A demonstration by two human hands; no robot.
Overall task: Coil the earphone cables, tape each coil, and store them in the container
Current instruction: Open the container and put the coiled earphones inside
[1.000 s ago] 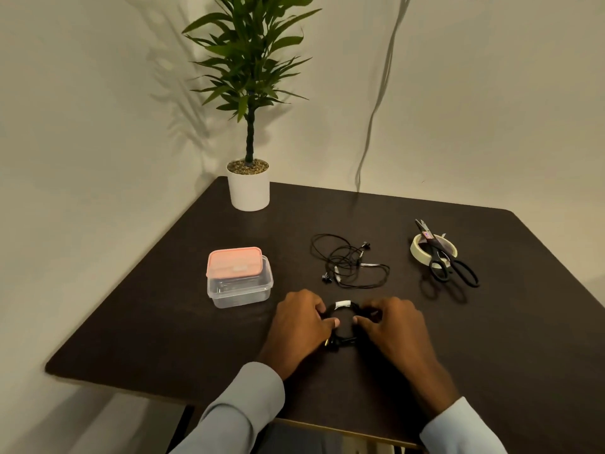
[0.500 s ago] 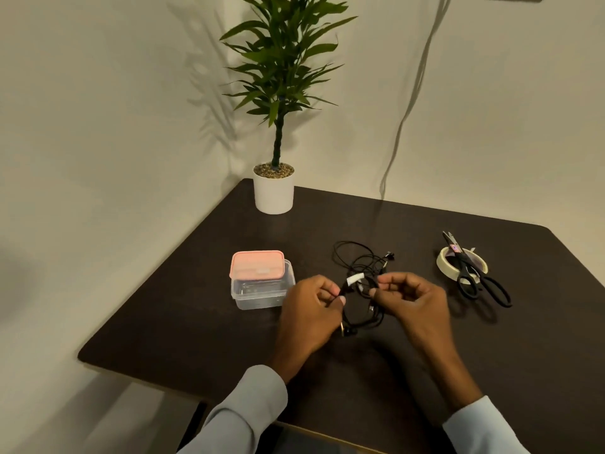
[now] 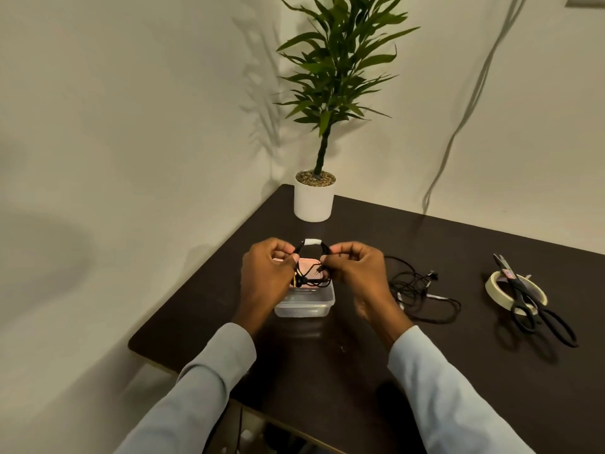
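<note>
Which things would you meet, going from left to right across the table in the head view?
Clear container → loose earphone cable → tape roll → black scissors. The potted plant and the hand-held coil overlap the container's position, so they are left out.
</note>
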